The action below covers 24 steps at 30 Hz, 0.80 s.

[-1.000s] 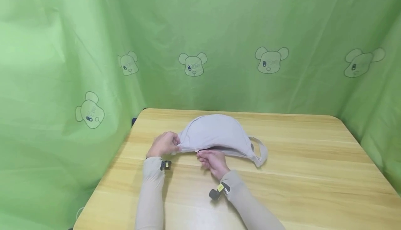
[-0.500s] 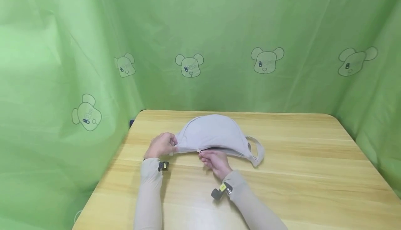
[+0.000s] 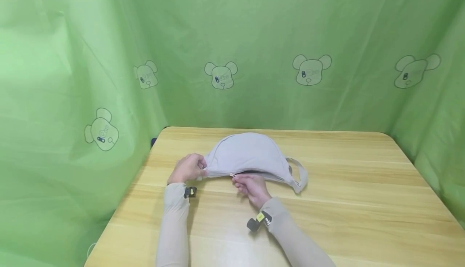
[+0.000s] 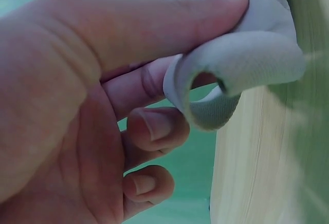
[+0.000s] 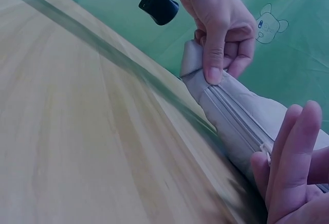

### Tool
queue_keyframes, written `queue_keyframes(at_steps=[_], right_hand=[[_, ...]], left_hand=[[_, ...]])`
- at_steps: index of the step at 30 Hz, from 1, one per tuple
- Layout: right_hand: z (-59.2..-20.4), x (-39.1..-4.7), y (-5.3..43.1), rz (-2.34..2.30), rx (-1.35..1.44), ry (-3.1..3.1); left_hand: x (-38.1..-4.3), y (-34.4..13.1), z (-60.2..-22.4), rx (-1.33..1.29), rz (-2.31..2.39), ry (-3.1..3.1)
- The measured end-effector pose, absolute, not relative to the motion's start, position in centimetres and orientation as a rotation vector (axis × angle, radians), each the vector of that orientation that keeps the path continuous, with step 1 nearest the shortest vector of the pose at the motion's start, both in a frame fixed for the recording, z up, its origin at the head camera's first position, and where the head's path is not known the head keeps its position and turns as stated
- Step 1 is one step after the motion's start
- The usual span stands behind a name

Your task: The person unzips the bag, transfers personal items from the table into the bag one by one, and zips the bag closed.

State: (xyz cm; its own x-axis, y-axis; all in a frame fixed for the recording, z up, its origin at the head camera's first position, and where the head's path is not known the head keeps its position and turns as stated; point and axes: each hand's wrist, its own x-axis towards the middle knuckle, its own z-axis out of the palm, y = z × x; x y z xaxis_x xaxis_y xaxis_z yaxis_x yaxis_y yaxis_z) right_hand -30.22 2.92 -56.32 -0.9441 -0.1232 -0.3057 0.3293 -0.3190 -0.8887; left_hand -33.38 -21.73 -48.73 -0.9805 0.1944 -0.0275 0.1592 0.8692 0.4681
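Note:
A pale grey crescent-shaped shoulder bag lies on the wooden table, its zipper edge toward me. My left hand pinches the bag's left end between thumb and fingers, beside the zipper's end. In the left wrist view a folded loop of strap sticks out beneath the thumb. At the middle of the zipper edge, my right hand pinches the zipper pull. Left of the pull the zipper teeth are joined; to its right the bag's mouth gapes, showing a dark inside.
A strap loop curves out from the bag's right end onto the table. Green curtains printed with bear heads hang behind the table and along both sides. Each wrist carries a small black camera.
My right hand has slid the zipper pull slightly to the right along the bag's edge. The left hand keeps its pinch on the left end. The head view has shifted slightly.

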Motion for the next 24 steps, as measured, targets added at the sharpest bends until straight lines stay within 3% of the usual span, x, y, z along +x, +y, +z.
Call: queue_keyframes(at_steps=[24], right_hand=[[-56.19,-30.05,3.60,-2.343,0.252,1.640]], left_hand=[[-33.35,-21.84,-48.73,0.273,0.739,2.966]])
